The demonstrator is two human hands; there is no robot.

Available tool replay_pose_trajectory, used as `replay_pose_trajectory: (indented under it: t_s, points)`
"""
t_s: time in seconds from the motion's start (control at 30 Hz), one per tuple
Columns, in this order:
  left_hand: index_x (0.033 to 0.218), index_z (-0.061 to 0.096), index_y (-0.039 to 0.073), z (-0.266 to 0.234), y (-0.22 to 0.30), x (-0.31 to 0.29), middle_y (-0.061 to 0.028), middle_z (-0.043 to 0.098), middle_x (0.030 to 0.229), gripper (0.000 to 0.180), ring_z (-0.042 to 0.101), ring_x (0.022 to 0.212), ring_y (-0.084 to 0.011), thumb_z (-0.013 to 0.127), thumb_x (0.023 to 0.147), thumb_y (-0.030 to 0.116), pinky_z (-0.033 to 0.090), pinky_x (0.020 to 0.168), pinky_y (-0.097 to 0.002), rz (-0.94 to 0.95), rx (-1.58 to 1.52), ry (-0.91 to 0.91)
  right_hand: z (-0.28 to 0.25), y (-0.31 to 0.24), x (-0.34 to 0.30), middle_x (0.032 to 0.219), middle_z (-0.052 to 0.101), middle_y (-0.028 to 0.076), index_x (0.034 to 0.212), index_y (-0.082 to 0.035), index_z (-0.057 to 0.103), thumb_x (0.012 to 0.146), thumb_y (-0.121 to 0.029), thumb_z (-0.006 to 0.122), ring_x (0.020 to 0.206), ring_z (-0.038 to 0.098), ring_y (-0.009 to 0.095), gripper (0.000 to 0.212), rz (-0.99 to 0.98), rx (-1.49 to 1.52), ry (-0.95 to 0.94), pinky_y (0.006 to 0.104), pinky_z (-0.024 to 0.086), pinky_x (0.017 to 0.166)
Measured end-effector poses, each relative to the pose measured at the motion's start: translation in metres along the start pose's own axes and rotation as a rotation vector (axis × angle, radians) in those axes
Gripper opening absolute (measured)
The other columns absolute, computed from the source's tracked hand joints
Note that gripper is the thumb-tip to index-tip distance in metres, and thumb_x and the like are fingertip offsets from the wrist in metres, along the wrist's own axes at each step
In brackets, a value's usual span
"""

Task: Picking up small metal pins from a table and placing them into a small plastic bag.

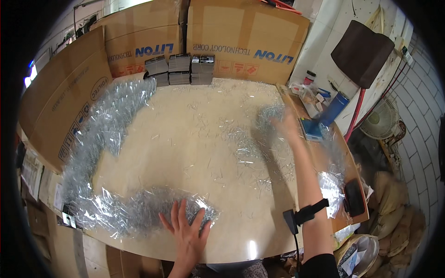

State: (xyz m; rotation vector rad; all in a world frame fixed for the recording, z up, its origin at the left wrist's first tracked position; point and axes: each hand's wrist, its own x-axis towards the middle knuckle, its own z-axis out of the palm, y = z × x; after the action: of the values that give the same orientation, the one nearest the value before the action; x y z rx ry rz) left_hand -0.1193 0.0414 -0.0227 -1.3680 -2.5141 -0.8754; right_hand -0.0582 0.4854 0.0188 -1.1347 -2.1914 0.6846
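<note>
Silvery metal pins (139,211) lie heaped along the table's (194,139) near edge under our flat, spread left hand (187,231); our blurred right hand (283,124) seems to clutch more near the right edge.

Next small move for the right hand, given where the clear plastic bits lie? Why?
Probably sweep the right hand back toward the near edge. It is blurred over scattered bits at mid table, whereas the left hand lies flat, fingers spread, on the near pile. Dragging the loose bits there would join them to that pile.
</note>
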Motion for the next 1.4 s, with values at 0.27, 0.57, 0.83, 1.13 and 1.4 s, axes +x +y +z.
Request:
replay_pose_trajectory:
  t_s: [0.27,0.57,0.83,1.13,1.4]
  points:
    - [0.111,0.065,0.011,-0.002,0.0,-0.003,-0.019,0.037,0.142,0.035,0.029,0.135,-0.0422,0.073,0.079,0.024,0.007,0.11,-0.0657,-0.009,0.017,0.024,0.035,-0.064,-0.162,0.155,0.025,0.01,0.141,-0.02,0.043,0.09,-0.039,0.057,0.143,0.021,0.035,0.056,-0.339,-0.468,-0.585,0.0665,0.019,0.109]
    - [0.113,0.065,0.013,0.008,-0.007,-0.007,-0.0155,0.036,0.145,0.037,0.027,0.138,-0.0388,0.072,0.08,0.027,0.008,0.111,-0.0644,0.05,0.094,0.133,-0.013,-0.034,-0.258,0.15,0.036,0.011,0.142,-0.015,0.042,0.094,-0.033,0.054,0.142,0.026,0.032,0.053,-0.396,-0.405,-0.481,0.0499,0.018,0.116]
    - [0.115,0.063,0.012,0.009,-0.011,-0.009,-0.0166,0.035,0.147,0.041,0.025,0.14,-0.0382,0.074,0.076,0.022,0.007,0.111,-0.0645,0.096,0.149,0.207,-0.051,-0.012,-0.314,0.149,0.037,0.014,0.14,-0.01,0.044,0.094,-0.021,0.052,0.142,0.027,0.029,0.049,-0.123,-0.409,0.027,0.0523,0.02,0.114]
    - [0.115,0.063,0.01,0.002,-0.003,-0.015,-0.0178,0.04,0.144,0.041,0.033,0.136,-0.038,0.074,0.075,0.009,0.017,0.112,-0.0593,0.168,0.034,0.262,-0.079,0.05,-0.343,0.113,0.066,0.017,0.097,0.001,0.067,0.083,0.001,0.06,0.118,0.056,0.032,0.016,-0.151,-0.3,0.467,0.0486,0.031,0.11]
    - [0.117,0.063,0.005,-0.037,0.066,-0.081,-0.0161,0.06,0.118,0.046,0.057,0.11,-0.0337,0.079,0.075,0.011,0.048,0.092,-0.0395,0.179,-0.618,-0.252,-0.058,-0.047,-0.407,0.082,0.062,0.009,0.084,-0.002,0.062,0.09,-0.011,0.06,0.08,0.058,0.025,0.011,-0.421,0.383,-0.291,0.0357,0.046,0.072]
